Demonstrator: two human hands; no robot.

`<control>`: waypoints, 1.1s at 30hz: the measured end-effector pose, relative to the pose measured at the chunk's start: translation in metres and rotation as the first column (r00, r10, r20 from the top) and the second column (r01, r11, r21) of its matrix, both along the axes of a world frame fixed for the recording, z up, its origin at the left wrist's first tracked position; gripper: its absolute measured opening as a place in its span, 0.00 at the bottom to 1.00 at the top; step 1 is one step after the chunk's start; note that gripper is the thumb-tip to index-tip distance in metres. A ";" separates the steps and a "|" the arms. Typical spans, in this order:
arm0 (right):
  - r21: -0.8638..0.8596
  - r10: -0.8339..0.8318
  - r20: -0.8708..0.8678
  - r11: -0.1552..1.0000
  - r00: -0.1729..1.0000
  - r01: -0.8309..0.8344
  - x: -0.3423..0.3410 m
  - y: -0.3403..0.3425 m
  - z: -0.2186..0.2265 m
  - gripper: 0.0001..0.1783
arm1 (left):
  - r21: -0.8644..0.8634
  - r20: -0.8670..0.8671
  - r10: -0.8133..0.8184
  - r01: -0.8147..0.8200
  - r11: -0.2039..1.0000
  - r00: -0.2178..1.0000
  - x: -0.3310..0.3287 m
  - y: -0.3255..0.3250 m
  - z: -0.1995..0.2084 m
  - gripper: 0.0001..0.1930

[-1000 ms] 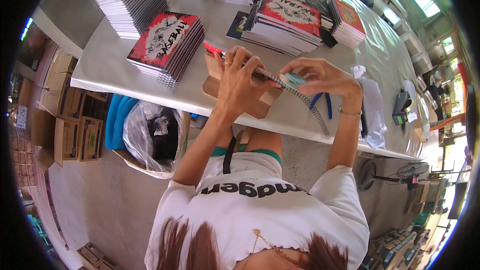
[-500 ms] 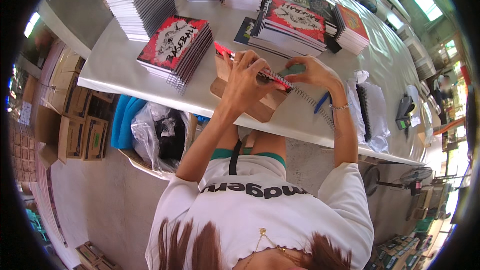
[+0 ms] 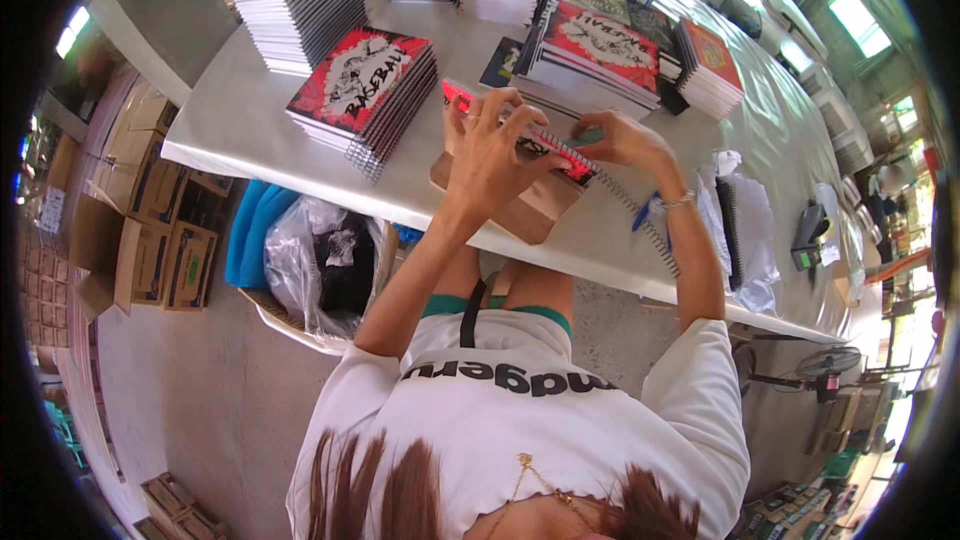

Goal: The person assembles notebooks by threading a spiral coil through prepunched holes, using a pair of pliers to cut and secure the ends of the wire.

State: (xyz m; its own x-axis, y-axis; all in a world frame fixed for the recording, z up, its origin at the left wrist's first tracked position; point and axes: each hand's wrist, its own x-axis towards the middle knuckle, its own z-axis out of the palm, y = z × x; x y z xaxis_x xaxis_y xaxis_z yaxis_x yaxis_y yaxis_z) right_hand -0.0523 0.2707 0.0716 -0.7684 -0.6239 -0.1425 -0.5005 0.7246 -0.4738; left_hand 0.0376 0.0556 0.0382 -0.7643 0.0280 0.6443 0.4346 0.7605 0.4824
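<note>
My two forearms reach up over the worktop (image 3: 250, 130) edge. My left hand (image 3: 495, 145) presses fingers-spread on one red notebook (image 3: 560, 155) atop a wooden block (image 3: 530, 210); my right hand (image 3: 620, 140) pinches its spiral wire (image 3: 640, 215). Beyond lie six stacks of notebooks (image 3: 365, 95).

Two hands (image 3: 490, 155) (image 3: 615, 140), one wooden block (image 3: 525, 210), one red-covered notebook stack (image 3: 365, 100), one blue pen (image 3: 641, 215)

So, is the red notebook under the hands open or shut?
Shut. The red notebook lies flat on a wooden block, cover up, with no inside pages showing. The left hand presses on it; the right hand is at its end.
</note>
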 end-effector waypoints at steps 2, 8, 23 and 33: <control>0.238 -0.147 -0.058 0.958 0.987 0.157 -0.022 0.007 0.001 0.29 | 0.017 -0.060 0.018 -0.017 1.000 0.998 -0.004 -0.001 0.002 0.28; -0.389 0.101 0.379 0.919 0.920 0.059 0.009 -0.018 0.028 0.29 | 0.053 -0.046 0.181 -0.178 0.983 0.982 -0.005 -0.014 -0.011 0.33; 0.176 -0.164 0.308 0.978 0.937 0.113 -0.029 -0.003 0.030 0.31 | 0.207 0.006 0.089 -0.088 0.974 0.996 -0.014 -0.019 -0.015 0.40; -0.289 -0.018 0.566 0.932 0.825 0.219 -0.040 -0.008 0.022 0.36 | 0.273 -0.009 0.046 -0.042 0.961 0.999 -0.013 -0.022 -0.012 0.43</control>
State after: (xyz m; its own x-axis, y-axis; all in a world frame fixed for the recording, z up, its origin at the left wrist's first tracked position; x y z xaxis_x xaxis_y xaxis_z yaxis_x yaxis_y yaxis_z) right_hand -0.0918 0.2629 0.0936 -0.6957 -0.6192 -0.3641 -0.0069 0.5126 -0.8586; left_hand 0.0246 0.0331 0.0258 -0.7507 -0.1836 0.6346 0.4129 0.6194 0.6677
